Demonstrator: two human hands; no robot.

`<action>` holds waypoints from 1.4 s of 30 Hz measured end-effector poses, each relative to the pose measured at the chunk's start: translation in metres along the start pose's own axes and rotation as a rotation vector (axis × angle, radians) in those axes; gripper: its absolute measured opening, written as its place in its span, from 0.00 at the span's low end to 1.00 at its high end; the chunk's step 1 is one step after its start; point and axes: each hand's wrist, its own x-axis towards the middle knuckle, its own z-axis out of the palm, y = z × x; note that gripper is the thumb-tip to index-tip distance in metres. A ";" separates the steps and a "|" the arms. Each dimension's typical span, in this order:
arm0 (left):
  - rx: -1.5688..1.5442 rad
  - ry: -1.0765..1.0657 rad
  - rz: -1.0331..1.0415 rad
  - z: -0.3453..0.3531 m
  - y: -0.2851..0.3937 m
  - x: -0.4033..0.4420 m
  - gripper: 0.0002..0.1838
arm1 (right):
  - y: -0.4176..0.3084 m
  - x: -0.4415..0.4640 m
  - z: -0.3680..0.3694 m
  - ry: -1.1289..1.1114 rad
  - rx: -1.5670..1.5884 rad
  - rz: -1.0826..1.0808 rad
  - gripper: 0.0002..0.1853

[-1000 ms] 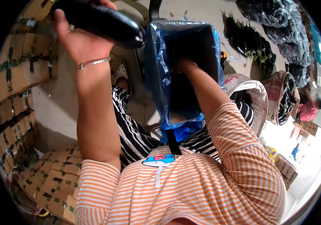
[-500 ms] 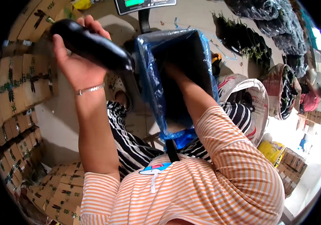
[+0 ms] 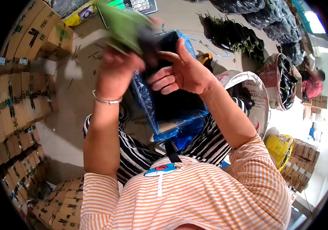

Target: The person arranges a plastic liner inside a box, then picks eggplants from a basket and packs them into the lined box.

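Stacked cardboard boxes (image 3: pixel 22 101) stand well left of the left hand (image 3: pixel 123 69); a white sack (image 3: pixel 263 115) sits right of the right hand (image 3: pixel 185 73). Below both, a blue-lined bin (image 3: pixel 143 96) opens, bare floor (image 3: pixel 70 113) left of its edge. A blurred green-and-dark item (image 3: pixel 123 28) is just beyond the left hand, whose grip cannot be told; the right hand is half open, seemingly empty.

The left forearm (image 3: pixel 101 142) runs nearly straight forward, ending with the left hand (image 3: pixel 118 73) just beside the near-left side of the blue-lined box (image 3: pixel 144 97); its fingers are too blurred to read. The right forearm (image 3: pixel 231 115) slants inward from a bent elbow, bringing the right hand (image 3: pixel 190 73) over the box's opening, thumb (image 3: pixel 182 48) raised and apart, fingers (image 3: pixel 162 81) loosely curled, palm turned towards the left hand.
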 end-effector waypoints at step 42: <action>-0.255 0.488 -0.105 -0.023 0.003 -0.021 0.27 | 0.005 -0.253 -0.104 0.514 -0.748 -0.965 0.22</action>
